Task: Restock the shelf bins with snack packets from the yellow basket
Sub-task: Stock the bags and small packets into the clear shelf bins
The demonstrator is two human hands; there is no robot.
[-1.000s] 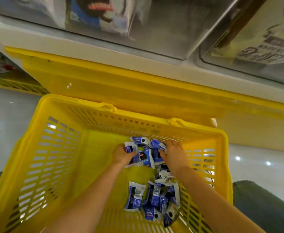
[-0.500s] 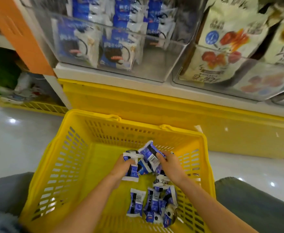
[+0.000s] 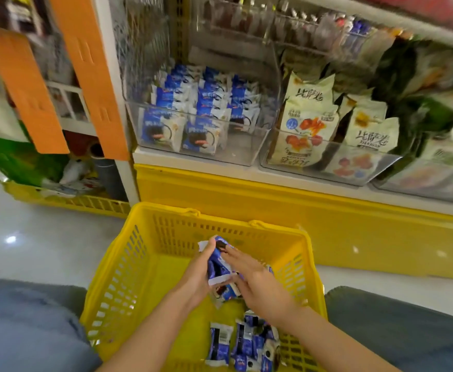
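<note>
- Pale glossy floor [image 3: 32, 237] at left, white shelf [image 3: 193, 161] on a yellow base [image 3: 247, 200] straight ahead; upper rows smeared by blur, labels unreadable.
- Clear bin [image 3: 247, 154] on the shelf, holding upright blue-and-white snack packs [image 3: 201, 103] in rows.
- Neighbouring bin [image 3: 300, 170] of pale green bags [image 3: 311, 122]; bins further right cut off by the frame edge.
- Yellow basket [image 3: 128, 264] just before the base, between two blue-trousered knees [image 3: 26, 318]; near rim out of frame.
- Left hand [image 3: 196, 275] over the basket, fingers [image 3: 208, 249] curled round a bundle of blue-and-white packets [image 3: 220, 267], held clear of the basket's bottom.
- Right hand [image 3: 257, 285] against the bundle's other side, fingers [image 3: 236, 256] straight and close together, laid flat on it; thumb hard to make out.
- Number of packets in the bundle impossible to count.
- Loose packets [image 3: 244, 342] heaped in the basket's near right corner, partly hidden under the right forearm.
- Orange strips [image 3: 24, 89] at upper left; clutter behind them too blurred to name.
</note>
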